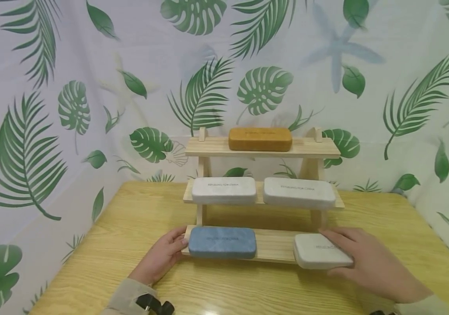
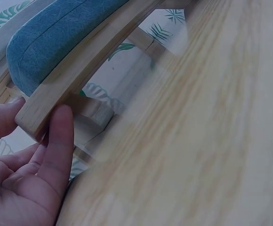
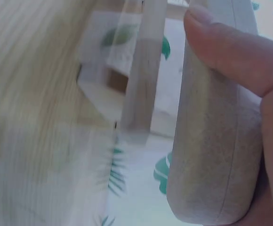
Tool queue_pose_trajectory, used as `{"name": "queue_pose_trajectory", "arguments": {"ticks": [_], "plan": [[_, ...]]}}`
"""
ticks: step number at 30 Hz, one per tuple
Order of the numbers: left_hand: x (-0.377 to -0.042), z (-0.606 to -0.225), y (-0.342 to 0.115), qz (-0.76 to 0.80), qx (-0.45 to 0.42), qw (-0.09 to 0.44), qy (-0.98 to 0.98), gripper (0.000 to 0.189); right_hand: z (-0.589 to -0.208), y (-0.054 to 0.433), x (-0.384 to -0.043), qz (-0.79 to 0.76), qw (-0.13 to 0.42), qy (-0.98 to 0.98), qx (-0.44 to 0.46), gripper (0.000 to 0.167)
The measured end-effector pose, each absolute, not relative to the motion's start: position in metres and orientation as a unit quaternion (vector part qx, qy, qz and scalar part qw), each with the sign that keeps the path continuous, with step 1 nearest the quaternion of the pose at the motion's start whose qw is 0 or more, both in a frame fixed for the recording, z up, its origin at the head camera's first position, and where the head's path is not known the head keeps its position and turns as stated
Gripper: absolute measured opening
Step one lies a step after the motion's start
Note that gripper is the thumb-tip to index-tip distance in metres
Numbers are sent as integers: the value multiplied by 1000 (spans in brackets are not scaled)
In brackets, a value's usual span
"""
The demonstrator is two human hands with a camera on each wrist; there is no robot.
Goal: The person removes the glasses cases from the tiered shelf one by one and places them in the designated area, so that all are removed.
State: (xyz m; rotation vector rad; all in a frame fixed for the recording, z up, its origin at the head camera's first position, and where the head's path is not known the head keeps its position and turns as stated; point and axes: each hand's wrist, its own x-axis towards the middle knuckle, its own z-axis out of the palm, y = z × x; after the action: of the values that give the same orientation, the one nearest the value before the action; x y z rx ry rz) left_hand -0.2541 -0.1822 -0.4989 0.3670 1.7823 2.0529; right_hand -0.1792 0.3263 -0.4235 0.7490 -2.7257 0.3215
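A three-tier wooden display rack (image 1: 275, 243) stands on the table. My left hand (image 1: 163, 256) grips the left end of its lowest board, thumb above and fingers beneath, as the left wrist view shows. Beside that thumb, a blue glasses case (image 1: 222, 243) lies on the board. My right hand (image 1: 377, 264) holds a white glasses case (image 1: 318, 251) at the lowest board's right end, covering the case's right part. In the right wrist view, a gap shows between this white case (image 3: 212, 141) and the board (image 3: 143, 80).
Two more white glasses cases, left (image 1: 224, 191) and right (image 1: 299, 193), lie side by side on the middle tier. An orange-brown case (image 1: 260, 140) sits on the top tier. A leaf-printed cloth (image 1: 130, 65) hangs behind the wooden table (image 1: 130, 218).
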Motion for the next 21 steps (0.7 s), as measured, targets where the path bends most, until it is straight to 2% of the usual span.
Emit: {"name": "queue_pose_trajectory", "arguments": {"ticks": [6, 15, 21], "plan": [[-254, -500, -182, 731, 131, 193, 641, 57, -420, 345, -180, 101, 164, -948, 254, 86], [-253, -499, -180, 732, 137, 190, 640, 55, -411, 369, -181, 80, 102, -971, 202, 88], [-253, -499, -181, 732, 139, 187, 640, 56, -408, 385, -183, 75, 114, -971, 198, 88]]}}
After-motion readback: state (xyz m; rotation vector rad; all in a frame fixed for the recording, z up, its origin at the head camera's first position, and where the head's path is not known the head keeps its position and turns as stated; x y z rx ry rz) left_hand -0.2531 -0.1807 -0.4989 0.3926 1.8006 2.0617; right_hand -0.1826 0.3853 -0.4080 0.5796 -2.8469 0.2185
